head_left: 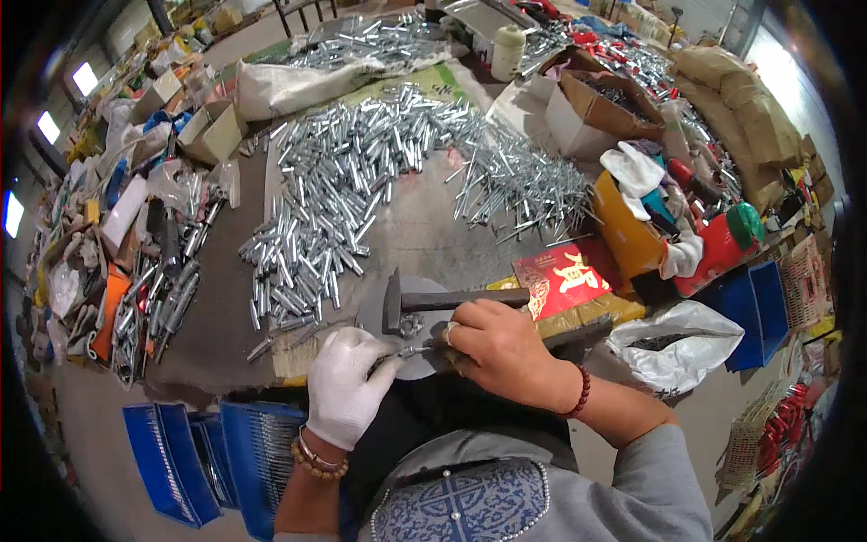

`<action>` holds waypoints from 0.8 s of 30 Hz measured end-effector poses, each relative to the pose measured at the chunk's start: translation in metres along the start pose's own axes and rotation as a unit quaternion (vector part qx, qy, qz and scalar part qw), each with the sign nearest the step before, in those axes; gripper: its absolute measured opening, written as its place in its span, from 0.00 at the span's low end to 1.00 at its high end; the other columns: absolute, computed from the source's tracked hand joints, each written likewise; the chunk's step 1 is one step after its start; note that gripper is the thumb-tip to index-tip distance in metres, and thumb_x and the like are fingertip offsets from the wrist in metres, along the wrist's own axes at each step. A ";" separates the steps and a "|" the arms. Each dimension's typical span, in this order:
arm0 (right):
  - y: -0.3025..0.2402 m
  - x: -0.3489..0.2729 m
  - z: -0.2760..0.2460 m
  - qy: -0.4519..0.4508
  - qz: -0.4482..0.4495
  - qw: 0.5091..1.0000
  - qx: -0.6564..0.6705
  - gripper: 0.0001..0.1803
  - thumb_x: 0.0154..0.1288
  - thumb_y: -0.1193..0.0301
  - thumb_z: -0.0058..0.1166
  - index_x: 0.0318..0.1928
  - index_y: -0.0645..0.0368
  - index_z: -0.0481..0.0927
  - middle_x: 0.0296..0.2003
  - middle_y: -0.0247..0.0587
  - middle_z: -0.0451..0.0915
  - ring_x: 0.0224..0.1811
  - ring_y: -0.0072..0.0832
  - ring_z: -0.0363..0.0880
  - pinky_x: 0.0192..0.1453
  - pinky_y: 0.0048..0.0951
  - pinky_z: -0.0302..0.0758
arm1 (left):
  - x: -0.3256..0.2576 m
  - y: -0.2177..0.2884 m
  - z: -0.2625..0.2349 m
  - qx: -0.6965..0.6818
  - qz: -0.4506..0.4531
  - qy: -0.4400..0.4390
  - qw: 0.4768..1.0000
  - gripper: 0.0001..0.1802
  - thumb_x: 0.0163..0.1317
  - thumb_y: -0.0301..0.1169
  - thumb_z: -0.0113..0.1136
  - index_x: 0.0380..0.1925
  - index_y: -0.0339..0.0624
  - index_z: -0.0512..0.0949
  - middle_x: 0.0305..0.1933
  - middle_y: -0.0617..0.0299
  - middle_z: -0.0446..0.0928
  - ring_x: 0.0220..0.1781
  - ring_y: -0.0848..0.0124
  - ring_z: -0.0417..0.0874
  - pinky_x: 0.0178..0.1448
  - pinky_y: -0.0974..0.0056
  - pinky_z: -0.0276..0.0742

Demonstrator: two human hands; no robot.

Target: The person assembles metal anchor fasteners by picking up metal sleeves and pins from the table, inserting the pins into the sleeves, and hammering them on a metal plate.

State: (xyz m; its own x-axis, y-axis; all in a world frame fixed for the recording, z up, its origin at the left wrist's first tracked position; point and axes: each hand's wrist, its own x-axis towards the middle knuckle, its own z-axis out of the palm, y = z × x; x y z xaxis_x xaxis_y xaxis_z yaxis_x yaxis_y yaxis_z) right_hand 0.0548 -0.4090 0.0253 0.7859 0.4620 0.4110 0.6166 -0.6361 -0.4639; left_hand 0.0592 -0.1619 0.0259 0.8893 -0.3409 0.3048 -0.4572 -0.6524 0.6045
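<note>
My left hand [348, 384], in a white glove, pinches one end of a small shiny metal rod-like part [414, 350]. Bare, my right hand [506, 352] closes its fingers round the other end, whose tip they hide. Both hands are over a grey round metal plate [417, 369] at the near edge of the bench. A hammer [393, 305] lies across that plate, its dark handle running right just beyond my right fingers. Some small metal bits [411, 323] sit beside the hammer head.
Silver metal tubes [316, 199] heap on the bench, with long thin pins [524, 190] to their right. A red printed packet [562, 278] lies right of the hammer. Blue crates [262, 452] stand below left; a white sack [677, 348] and a yellow box [623, 235] are right.
</note>
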 end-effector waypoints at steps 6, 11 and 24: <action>-0.001 -0.002 0.003 0.002 -0.008 1.000 -0.004 0.14 0.48 0.76 0.69 0.37 0.57 0.80 0.38 0.41 0.75 0.43 0.42 0.78 0.46 0.43 0.78 | -0.009 0.002 0.001 -0.031 -0.012 0.004 0.999 0.09 0.54 0.24 0.76 0.36 0.40 0.89 0.36 0.56 0.81 0.41 0.57 0.82 0.46 0.56 0.77; -0.003 -0.002 0.000 -0.003 -0.015 1.000 0.003 0.15 0.47 0.76 0.69 0.38 0.57 0.81 0.38 0.40 0.75 0.43 0.41 0.78 0.47 0.42 0.78 | -0.013 0.003 0.002 -0.023 0.027 0.038 0.999 0.10 0.53 0.21 0.76 0.36 0.39 0.88 0.36 0.56 0.80 0.40 0.58 0.81 0.45 0.56 0.76; 0.000 0.001 0.004 0.000 -0.031 1.000 -0.004 0.13 0.50 0.76 0.68 0.38 0.57 0.81 0.40 0.40 0.77 0.45 0.41 0.79 0.50 0.42 0.76 | -0.012 0.002 0.004 -0.003 0.045 0.053 0.998 0.09 0.53 0.20 0.75 0.36 0.39 0.88 0.35 0.55 0.80 0.40 0.58 0.81 0.45 0.55 0.77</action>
State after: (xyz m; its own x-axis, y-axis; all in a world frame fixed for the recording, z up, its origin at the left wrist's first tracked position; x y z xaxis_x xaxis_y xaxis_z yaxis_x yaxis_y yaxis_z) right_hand 0.0553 -0.4061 0.0224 0.7464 0.5006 0.4384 0.6634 -0.6118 -0.4308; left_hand 0.0478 -0.1622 0.0203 0.8412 -0.3238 0.4331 -0.5347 -0.6180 0.5764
